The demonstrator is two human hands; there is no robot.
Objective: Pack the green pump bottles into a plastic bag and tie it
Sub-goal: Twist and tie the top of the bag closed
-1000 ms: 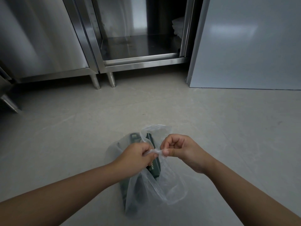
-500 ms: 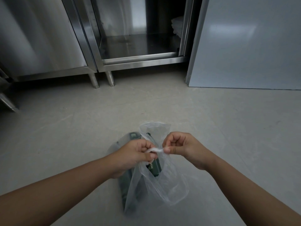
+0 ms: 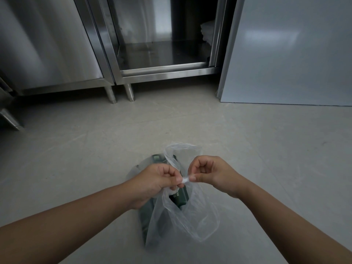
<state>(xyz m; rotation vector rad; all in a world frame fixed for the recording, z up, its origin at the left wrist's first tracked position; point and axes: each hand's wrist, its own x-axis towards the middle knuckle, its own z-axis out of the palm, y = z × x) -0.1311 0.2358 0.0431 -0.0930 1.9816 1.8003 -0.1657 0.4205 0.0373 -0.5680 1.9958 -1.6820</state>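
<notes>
A clear plastic bag lies on the grey floor, low in the middle of the head view. Dark green pump bottles show through its open mouth, and one pump head pokes out behind my left hand. My left hand and my right hand are both pinched on the bag's twisted white handles, which meet in a small wad between my fingertips. A loose loop of handle stands up behind the hands. My left hand hides most of the bottles.
A stainless steel cabinet with an open compartment stands at the back on short legs. A closed steel unit sits to its left. A large grey panel leans at the back right. Bare floor surrounds the bag.
My hands have stayed at the bag's handles, working the twisted plastic between the fingertips. The right hand has pulled a little apart from the left, and the handle loop behind stands slightly taller.
</notes>
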